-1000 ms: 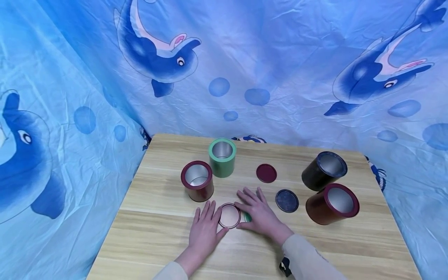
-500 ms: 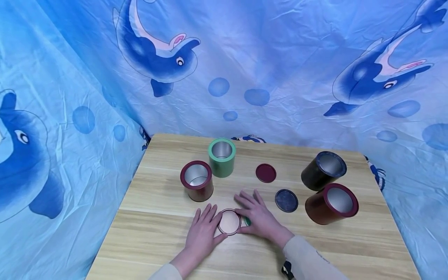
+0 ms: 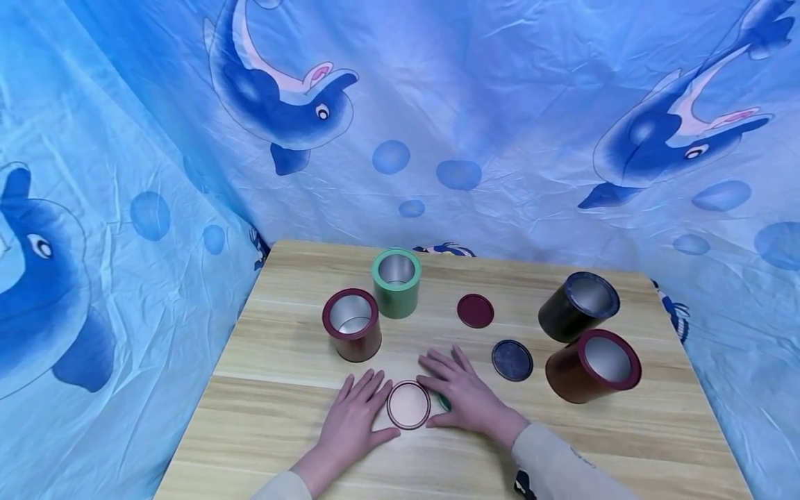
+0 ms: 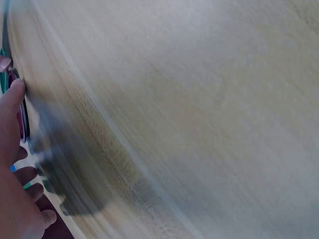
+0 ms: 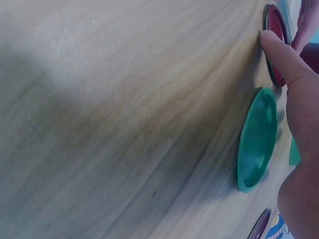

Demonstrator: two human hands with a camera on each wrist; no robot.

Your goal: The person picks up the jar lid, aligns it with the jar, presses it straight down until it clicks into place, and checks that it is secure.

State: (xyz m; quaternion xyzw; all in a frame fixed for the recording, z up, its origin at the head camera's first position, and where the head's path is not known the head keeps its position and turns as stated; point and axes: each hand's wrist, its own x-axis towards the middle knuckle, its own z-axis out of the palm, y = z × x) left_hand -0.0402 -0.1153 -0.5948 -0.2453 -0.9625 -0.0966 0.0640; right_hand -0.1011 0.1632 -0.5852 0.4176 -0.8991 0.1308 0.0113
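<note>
An upturned round lid with a maroon rim point(image 3: 408, 405) lies on the wooden table point(image 3: 281, 389) between my two hands. My left hand point(image 3: 353, 419) lies flat to its left, fingers straight, thumb close by the lid's rim. My right hand point(image 3: 467, 397) lies flat to its right, over a green lid point(image 3: 444, 401) of which only an edge shows. In the right wrist view the green lid point(image 5: 256, 139) lies under my palm and my thumb point(image 5: 284, 57) reaches the maroon-rimmed lid point(image 5: 275, 40). The left wrist view is blurred, with my left hand point(image 4: 12, 164) at its left edge.
Upright open tins stand behind: a maroon tin point(image 3: 352, 324) and a green tin point(image 3: 396, 273). A dark tin point(image 3: 578, 305) and a brown-red tin point(image 3: 594, 364) lie tilted at the right. A maroon lid point(image 3: 475, 310) and a dark blue lid point(image 3: 512, 360) lie between. Blue dolphin cloth surrounds the table.
The maroon-rimmed lid and both hands have slid a little toward the near edge of the table. The tins and other lids have not moved.
</note>
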